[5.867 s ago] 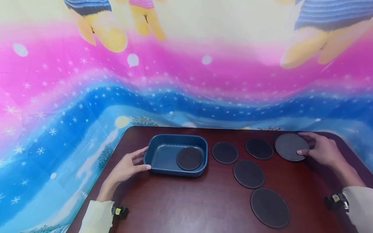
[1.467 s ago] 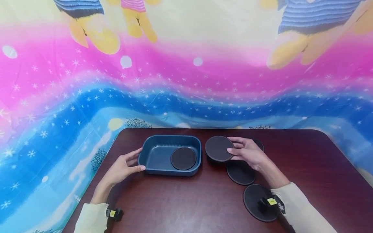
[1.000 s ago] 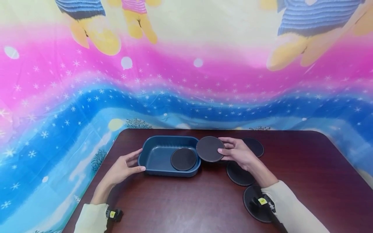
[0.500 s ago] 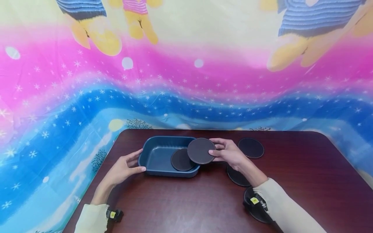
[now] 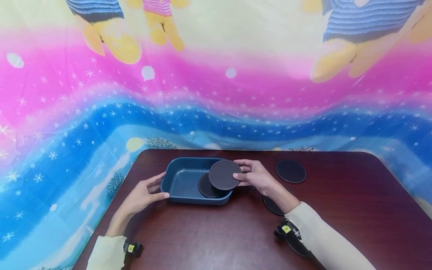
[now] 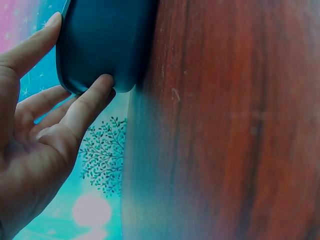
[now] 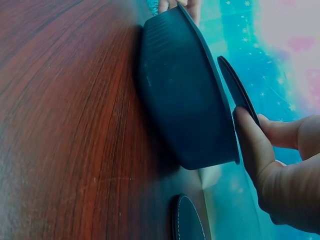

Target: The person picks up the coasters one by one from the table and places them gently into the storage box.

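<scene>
My left hand [image 5: 143, 192] holds the left end of a dark blue, rectangular, open container [image 5: 183, 201]; in the left wrist view its fingers lie against the outer wall. Between thumb and fingers, my right hand [image 5: 258, 176] pinches a dark round coaster [image 5: 222, 174] by its right edge, thumb on top. That coaster is over the container's right end, and the right wrist view shows it tilted just above the rim. Inside the container lies another dark coaster [image 5: 206, 185], partly hidden behind the held one.
On the reddish-brown table [image 5: 209, 232], a coaster [image 5: 291, 171] lies right of the container. Two more, a middle coaster [image 5: 271, 205] and a front coaster [image 5: 297, 247], are partly covered by the right arm. A colourful printed cloth [image 5: 216, 112] hangs behind the table.
From the table's far right, my right hand has brought the coaster leftward, lately from beside the container to over its right end. My left hand keeps its place on the container.
</scene>
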